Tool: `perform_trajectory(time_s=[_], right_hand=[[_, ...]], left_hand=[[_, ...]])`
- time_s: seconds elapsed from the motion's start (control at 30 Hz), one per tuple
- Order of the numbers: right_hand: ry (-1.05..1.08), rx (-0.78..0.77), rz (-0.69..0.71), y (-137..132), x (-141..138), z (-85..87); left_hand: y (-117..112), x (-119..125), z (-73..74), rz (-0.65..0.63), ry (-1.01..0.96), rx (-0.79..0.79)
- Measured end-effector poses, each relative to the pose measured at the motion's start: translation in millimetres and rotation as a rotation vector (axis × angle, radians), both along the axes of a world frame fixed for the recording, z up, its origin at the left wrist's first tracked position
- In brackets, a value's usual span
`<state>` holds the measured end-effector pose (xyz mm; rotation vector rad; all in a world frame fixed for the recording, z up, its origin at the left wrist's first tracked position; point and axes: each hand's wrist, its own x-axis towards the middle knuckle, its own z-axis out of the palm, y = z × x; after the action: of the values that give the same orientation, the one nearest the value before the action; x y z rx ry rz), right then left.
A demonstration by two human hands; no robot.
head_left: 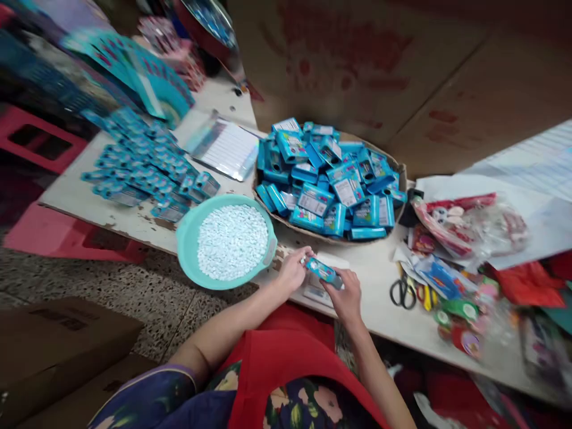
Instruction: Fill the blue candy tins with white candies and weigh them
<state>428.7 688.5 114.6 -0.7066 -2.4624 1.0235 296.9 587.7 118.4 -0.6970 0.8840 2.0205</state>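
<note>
My left hand (292, 270) and my right hand (346, 296) meet at the table's near edge, both closed on one small blue box (322, 271) held between them. My left fingers pinch its left end; my right fingers grip its right end. Just left of my hands stands a teal bowl (190, 238) full of small white pellets (231, 241). Behind my hands a shallow woven basket (401, 173) is heaped with many of the same blue boxes (326, 179).
Several flat blue cartons (143, 164) lie spread on the table's left part beside a clear-wrapped sheet (227, 146). Scissors (403, 292), tape rolls and plastic bags of small goods (465, 223) crowd the right. Cardboard boxes (53, 339) sit on the floor at left; red stools (40, 137) beyond.
</note>
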Motion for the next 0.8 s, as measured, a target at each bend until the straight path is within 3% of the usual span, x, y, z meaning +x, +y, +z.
perform_trajectory(time_s=[0.1, 0.17, 0.3, 0.37, 0.53, 0.6, 0.67, 0.8], right_hand=[[0.048, -0.369, -0.068, -1.1, -2.7, -3.2], [0.066, -0.536, -0.111, -2.8, -10.4, -6.0], [0.104, -0.483, -0.026, -14.9, -40.2, -4.6], [0.112, -0.436, 0.080, -26.9, -58.9, -0.6], [0.156, -0.377, 0.343, -68.0, -99.0, 14.9], [0.166, -0.410, 0.409, -79.3, -107.8, 21.9], [0.179, -0.442, 0.392, -81.0, -109.2, 26.9], [0.093, -0.484, 0.227, -54.6, -83.9, 22.2]], left_hand=[[-28.5, -19.7, 8.6, -0.004, 0.147, 0.012], [-56.2, -41.5, 13.8, 0.042, 0.381, -0.087], [-113.2, -79.8, 27.6, 0.011, 0.910, -0.588], [-130.8, -84.6, 39.3, -0.140, 1.119, -0.695], [-138.7, -67.0, 69.2, -0.728, 1.536, -0.603], [-143.4, -65.1, 73.6, -0.815, 1.578, -0.715], [-159.6, -71.2, 75.5, -0.738, 1.570, -0.880], [-231.2, -97.6, 79.1, -0.331, 1.339, -1.421]])
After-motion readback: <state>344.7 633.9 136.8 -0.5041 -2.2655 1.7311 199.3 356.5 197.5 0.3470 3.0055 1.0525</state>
